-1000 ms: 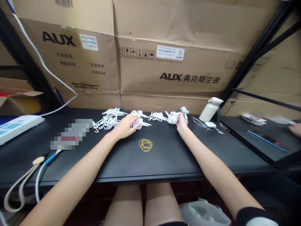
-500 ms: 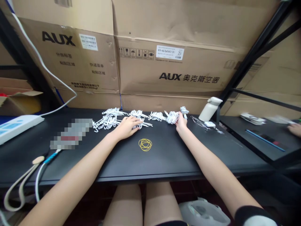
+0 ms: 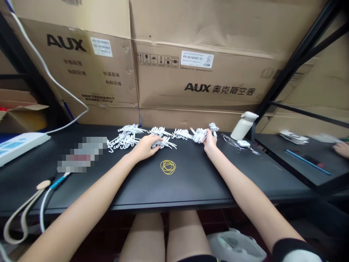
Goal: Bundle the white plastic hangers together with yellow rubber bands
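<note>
Both hands barely shifted: left hand [image 3: 144,147] lies flat, grip open, on hooks [image 3: 124,138]; right hand [image 3: 210,142] grip clasps bundle [image 3: 200,135]. Bands [image 3: 168,166] lie between, nearer the tabletop's [image 3: 191,185] front edge.

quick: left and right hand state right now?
Left hand: open, palm down, fingertips on a loose pile of small white plastic hangers.
Right hand: closed on a tight bundle of small white plastic hangers.

On my table [image 3: 191,185], rubber bands [image 3: 168,167] lie before the hooks [image 3: 128,136]. The bottle [image 3: 243,125] stands right of them, boxes [image 3: 204,72] behind.
</note>
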Demonstrator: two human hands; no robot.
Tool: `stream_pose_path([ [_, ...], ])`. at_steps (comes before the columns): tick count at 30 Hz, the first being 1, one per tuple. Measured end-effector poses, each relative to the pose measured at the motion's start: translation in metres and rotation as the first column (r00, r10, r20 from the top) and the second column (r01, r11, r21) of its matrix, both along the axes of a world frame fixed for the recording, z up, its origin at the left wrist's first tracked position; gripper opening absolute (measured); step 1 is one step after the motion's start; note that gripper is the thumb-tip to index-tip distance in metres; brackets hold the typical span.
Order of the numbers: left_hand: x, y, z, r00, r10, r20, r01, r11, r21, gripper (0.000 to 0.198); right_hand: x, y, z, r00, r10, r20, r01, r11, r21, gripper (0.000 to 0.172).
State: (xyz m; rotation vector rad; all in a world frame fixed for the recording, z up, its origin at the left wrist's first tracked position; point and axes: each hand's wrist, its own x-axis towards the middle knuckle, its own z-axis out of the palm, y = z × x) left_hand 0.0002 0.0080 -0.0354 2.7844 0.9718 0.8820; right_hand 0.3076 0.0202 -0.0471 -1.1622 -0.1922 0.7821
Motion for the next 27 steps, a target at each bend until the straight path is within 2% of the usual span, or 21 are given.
stream_pose_path([
  [6, -0.002, -0.001, 0.001, 1.000, 0.008, 0.017, -0.008, 1.000, 0.009, 0.028, 0.000, -0.001, 0.002, 1.000, -0.012, -0.013, 0.012, 1.000, 0.003, 0.015],
  [10, -0.001, -0.005, 0.009, 0.998, -0.017, 0.064, 0.012, 0.997, 0.071, 0.033, -0.013, -0.007, 0.010, 1.000, -0.011, -0.002, 0.011, 0.998, 0.069, 0.012],
  [14, 0.006, -0.019, 0.020, 0.978, 0.014, 0.210, -0.029, 0.997, 0.070, 0.038, -0.043, -0.022, 0.022, 0.992, 0.114, 0.047, -0.121, 0.971, 0.205, 0.014],
  [16, 0.014, -0.030, 0.023, 0.952, 0.022, 0.306, -0.020, 1.000, -0.008, 0.043, -0.062, -0.033, 0.026, 0.980, 0.196, 0.031, -0.198, 0.955, 0.219, 0.014],
  [17, 0.018, -0.035, 0.023, 0.934, 0.016, 0.356, 0.011, 0.997, -0.074, 0.049, -0.071, -0.039, 0.028, 0.957, 0.289, -0.032, -0.275, 0.936, 0.217, 0.012],
  [20, 0.033, -0.048, 0.021, 0.897, -0.034, 0.440, 0.176, 0.942, -0.287, 0.064, -0.094, -0.055, 0.030, 0.774, 0.619, -0.131, -0.572, 0.774, 0.273, 0.019],
  [21, 0.037, -0.051, 0.019, 0.877, -0.027, 0.479, 0.211, 0.918, -0.336, 0.070, -0.100, -0.060, 0.031, 0.718, 0.684, -0.132, -0.632, 0.719, 0.288, 0.023],
  [22, 0.040, -0.053, 0.017, 0.858, -0.021, 0.513, 0.259, 0.881, -0.397, 0.077, -0.104, -0.064, 0.032, 0.687, 0.715, -0.127, -0.662, 0.689, 0.296, 0.027],
  [23, 0.042, -0.054, 0.016, 0.847, -0.009, 0.531, 0.292, 0.843, -0.451, 0.083, -0.107, -0.067, 0.032, 0.677, 0.726, -0.125, -0.673, 0.678, 0.296, 0.028],
  [25, 0.044, -0.054, 0.014, 0.842, 0.007, 0.539, 0.329, 0.785, -0.525, 0.092, -0.109, -0.071, 0.034, 0.693, 0.712, -0.116, -0.664, 0.693, 0.281, 0.028],
  [27, 0.042, -0.052, 0.014, 0.844, 0.012, 0.536, 0.344, 0.756, -0.557, 0.096, -0.109, -0.073, 0.034, 0.716, 0.692, -0.089, -0.654, 0.710, 0.261, 0.028],
])
